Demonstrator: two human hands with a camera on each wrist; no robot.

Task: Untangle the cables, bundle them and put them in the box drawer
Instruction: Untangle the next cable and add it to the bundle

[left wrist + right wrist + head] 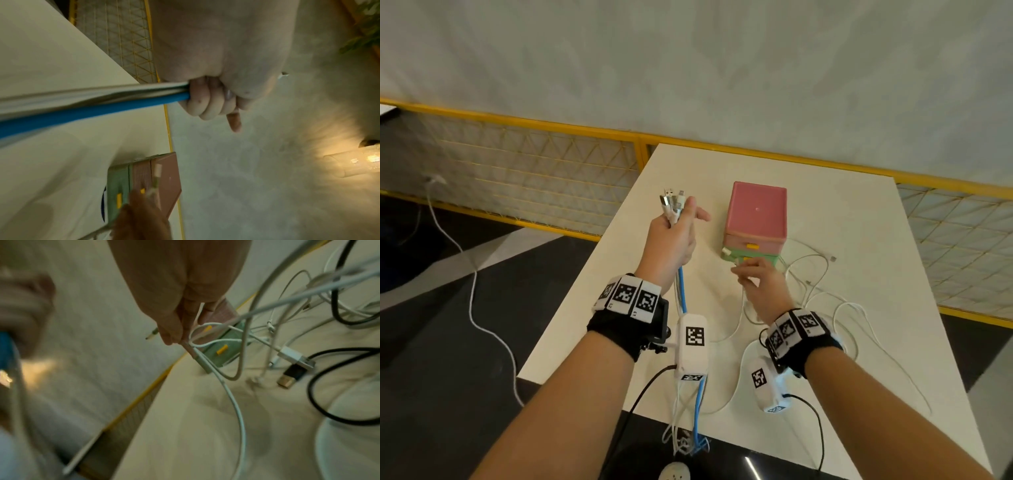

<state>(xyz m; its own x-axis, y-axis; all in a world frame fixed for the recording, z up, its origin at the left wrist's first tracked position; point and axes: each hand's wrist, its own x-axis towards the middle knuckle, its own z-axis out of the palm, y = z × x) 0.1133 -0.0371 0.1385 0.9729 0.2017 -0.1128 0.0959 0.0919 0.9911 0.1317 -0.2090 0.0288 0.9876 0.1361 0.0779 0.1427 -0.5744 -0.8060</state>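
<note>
The left hand [671, 240] is raised over the table [859, 240], fingers curled round a bundle [672, 202] of cables, plugs sticking up past the thumb, forefinger pointing out; a blue cable [682, 291] and white ones hang from the fist down past the table's near edge. The right hand [760, 284] pinches a thin white cable [230, 395] just in front of the box [756, 216]; its plug end [152, 335] pokes out past the fingertips, though the blur makes the plug type hard to tell. The box is pink above and green below, with a yellow handle [751, 245] on each drawer front. Loose white cables [822, 274] sprawl on the table right of the box; the right wrist view shows a black cable [320, 402] among them.
</note>
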